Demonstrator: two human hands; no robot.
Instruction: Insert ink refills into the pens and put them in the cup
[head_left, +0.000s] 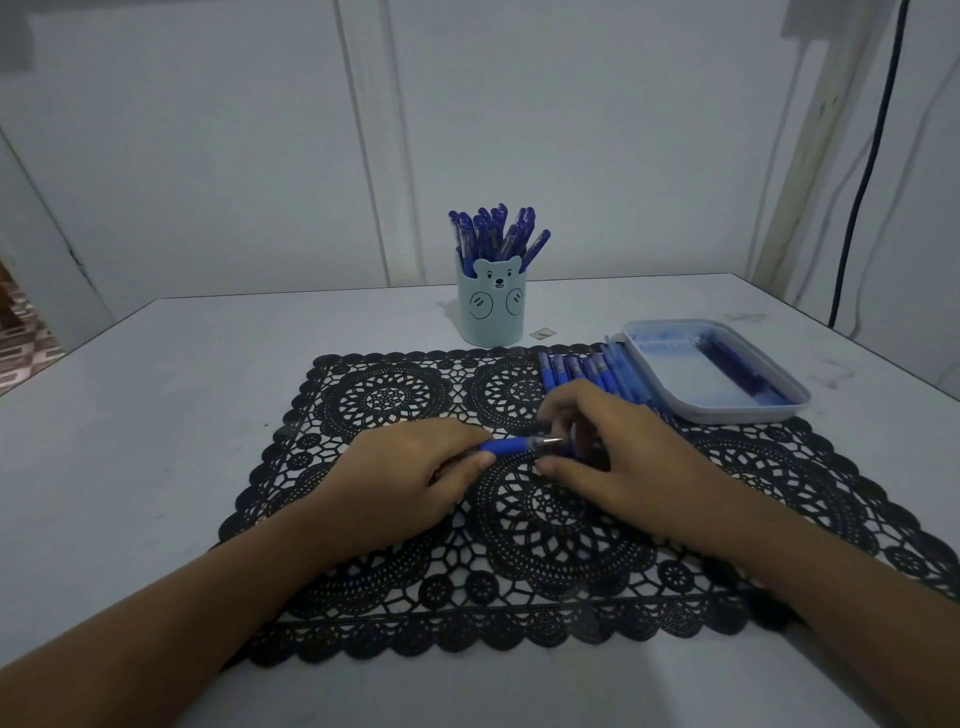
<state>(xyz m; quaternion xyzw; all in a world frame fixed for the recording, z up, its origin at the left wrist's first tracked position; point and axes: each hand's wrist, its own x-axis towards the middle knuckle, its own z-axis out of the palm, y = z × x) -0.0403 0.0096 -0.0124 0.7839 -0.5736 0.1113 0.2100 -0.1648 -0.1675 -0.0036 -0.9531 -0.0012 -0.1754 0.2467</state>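
My left hand (410, 467) grips a blue pen (514, 445) by its barrel, tip pointing right. My right hand (608, 447) is curled at the pen's metal tip, its fingers around a blue part that is mostly hidden. Both hands hover just above a black lace mat (519, 519). A light blue bear cup (491, 306) stands behind the mat, holding several blue pens (493, 234). More blue pens (576, 371) lie in a row at the mat's far right edge.
A pale blue tray (670, 387) sits right of the pen row, with dark blue pieces (737, 369) in its far corner. The white table (156, 415) meets a wall close behind the cup. A black cable (862, 182) hangs at the right.
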